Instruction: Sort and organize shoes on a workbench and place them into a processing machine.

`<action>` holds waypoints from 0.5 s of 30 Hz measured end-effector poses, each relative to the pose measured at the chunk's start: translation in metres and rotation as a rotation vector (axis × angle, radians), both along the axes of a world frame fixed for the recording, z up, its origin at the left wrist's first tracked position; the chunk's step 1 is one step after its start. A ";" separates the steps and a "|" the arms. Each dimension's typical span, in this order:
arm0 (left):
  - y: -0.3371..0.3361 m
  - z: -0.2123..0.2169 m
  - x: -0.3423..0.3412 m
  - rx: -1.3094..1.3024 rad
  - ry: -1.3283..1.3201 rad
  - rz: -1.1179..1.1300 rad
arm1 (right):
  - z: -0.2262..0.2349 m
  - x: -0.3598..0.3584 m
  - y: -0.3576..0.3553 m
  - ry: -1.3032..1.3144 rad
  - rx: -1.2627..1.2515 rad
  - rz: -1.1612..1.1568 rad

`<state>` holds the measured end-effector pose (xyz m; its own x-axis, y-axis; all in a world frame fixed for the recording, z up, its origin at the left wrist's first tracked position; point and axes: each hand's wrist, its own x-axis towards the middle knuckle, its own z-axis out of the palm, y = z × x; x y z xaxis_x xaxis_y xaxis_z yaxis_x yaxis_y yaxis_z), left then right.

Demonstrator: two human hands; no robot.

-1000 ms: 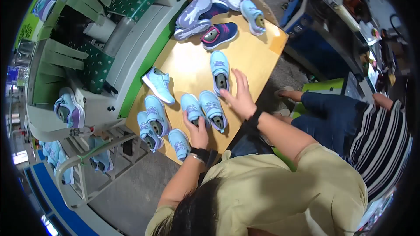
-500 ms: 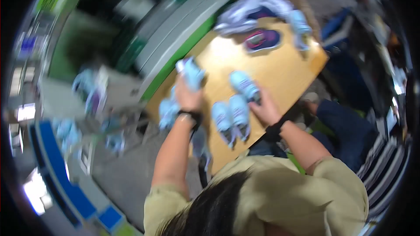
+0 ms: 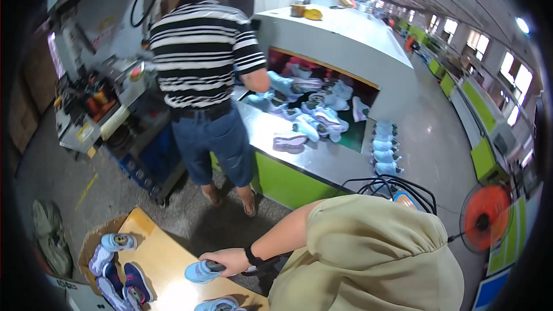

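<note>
My right hand (image 3: 230,261) is closed on a light blue sneaker (image 3: 201,272) over the tan table (image 3: 178,253), its fingers at the shoe's heel opening. Below it, another light blue sneaker (image 3: 219,304) is cut off by the lower edge of the picture. Dark navy sneakers with pink trim (image 3: 138,282) lie farther left on the table. Close to them, at the table's end, are a light blue sneaker (image 3: 119,242) and white-lavender shoes (image 3: 101,260). My left hand is out of view.
A person in a striped shirt (image 3: 204,52) stands ahead at a machine opening, where several sneakers (image 3: 322,112) lie heaped on a metal ledge (image 3: 271,135). A row of shoes (image 3: 385,155) stands right of it. An orange fan (image 3: 487,217) and black cables (image 3: 403,184) are nearer on the right.
My view has swung to the right, bringing the striped-shirt person and the heaped shoes into sight. My left hand has left the picture; my right hand still holds a light blue sneaker.
</note>
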<state>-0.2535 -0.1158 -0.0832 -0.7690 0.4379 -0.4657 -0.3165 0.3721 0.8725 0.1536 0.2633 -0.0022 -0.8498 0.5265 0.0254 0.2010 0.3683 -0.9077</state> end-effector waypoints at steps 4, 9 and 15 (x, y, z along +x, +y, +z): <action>0.026 0.006 -0.010 -0.509 0.193 -0.007 | 0.031 0.080 -0.020 -0.066 -0.071 -0.090; 0.059 -0.043 0.032 -0.888 0.670 0.200 | 0.016 0.140 -0.040 -0.051 -0.014 -0.220; 0.083 -0.046 0.045 -1.871 1.287 -1.859 | 0.025 0.147 -0.047 0.017 -0.026 -0.218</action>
<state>-0.2090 -0.0326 -0.1291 -0.4651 0.4587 -0.7572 0.6735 -0.3717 -0.6389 0.3004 0.2160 0.0227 -0.7154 0.6983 0.0225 0.2582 0.2941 -0.9202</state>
